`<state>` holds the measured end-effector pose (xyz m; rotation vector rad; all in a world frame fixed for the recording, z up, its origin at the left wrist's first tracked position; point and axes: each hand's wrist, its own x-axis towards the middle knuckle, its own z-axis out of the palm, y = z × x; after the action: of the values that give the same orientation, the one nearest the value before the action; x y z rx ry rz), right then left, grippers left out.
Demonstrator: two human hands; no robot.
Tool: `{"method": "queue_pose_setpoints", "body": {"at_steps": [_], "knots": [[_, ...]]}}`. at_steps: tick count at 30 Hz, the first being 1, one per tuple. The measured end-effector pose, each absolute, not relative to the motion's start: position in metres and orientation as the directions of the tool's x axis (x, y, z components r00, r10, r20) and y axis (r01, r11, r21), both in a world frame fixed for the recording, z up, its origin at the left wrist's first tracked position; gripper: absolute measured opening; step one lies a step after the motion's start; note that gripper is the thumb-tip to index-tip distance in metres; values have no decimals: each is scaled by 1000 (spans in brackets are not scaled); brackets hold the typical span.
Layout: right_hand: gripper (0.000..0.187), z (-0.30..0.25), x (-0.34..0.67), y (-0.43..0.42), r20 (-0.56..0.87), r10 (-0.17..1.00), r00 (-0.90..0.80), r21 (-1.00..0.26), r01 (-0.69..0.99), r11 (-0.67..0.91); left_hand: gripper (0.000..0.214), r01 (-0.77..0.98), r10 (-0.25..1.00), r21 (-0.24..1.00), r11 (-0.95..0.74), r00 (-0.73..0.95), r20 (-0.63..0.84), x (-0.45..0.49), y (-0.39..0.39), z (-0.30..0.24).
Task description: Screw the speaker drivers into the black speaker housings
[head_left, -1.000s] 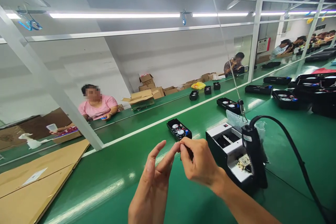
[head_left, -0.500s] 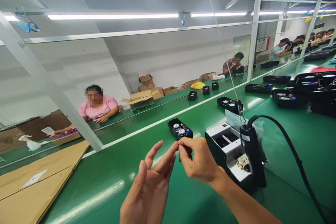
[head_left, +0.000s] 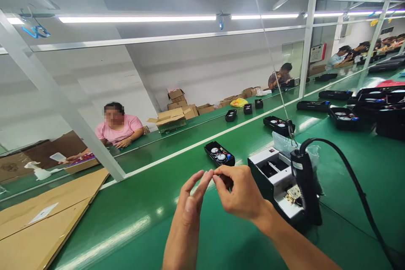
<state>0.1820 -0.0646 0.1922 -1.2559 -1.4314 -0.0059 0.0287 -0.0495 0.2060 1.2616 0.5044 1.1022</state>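
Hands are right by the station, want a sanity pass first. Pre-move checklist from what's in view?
1. Right hand pinching a small dark part: cannot tell, mostly hidden by its fingers.
2. Left hand fingertips against the right hand's fingers: ok, they appear to touch.
3. Open black case on the green belt: ok, lying flat ahead of the hands, untouched.
4. Round parts seated in the case: cannot tell, too small.
5. Corded black handheld tool at the white-topped black station: ok, upright, not held.
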Motion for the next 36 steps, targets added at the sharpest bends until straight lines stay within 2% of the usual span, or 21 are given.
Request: {"method": "queue_pose_setpoints", "body": {"at_steps": [4,7,12,17,21,27,30,33,36], "knots": [[25,190,182,-61,716,644,269,-592,723,356,56,-156,870,958,-239,403,283,33,-60,207],[28,189,182,-59,696,653,300,-632,688,357,55,-84,875,966,-246,409,258,32,-66,208],[33,189,183,-59,697,634,336,-668,627,401,65,-256,856,965,-53,486,176,26,-52,198],[34,189,183,-62,726,603,332,-652,610,450,61,-483,790,847,224,599,133,19,-40,202],[34,191,183,-64,760,568,315,-617,624,480,56,-537,781,754,378,623,52,17,-41,214],[34,194,182,-66,792,533,297,-584,624,519,55,-574,768,669,472,640,6,15,-39,217],[29,195,184,-67,789,521,327,-601,588,542,53,-584,751,647,491,660,26,13,-36,213],[25,197,189,-68,754,531,388,-655,515,553,54,-612,716,614,498,690,106,11,-32,210],[36,197,192,-69,703,555,444,-711,445,545,62,-619,624,547,564,753,208,9,-29,208]]}}
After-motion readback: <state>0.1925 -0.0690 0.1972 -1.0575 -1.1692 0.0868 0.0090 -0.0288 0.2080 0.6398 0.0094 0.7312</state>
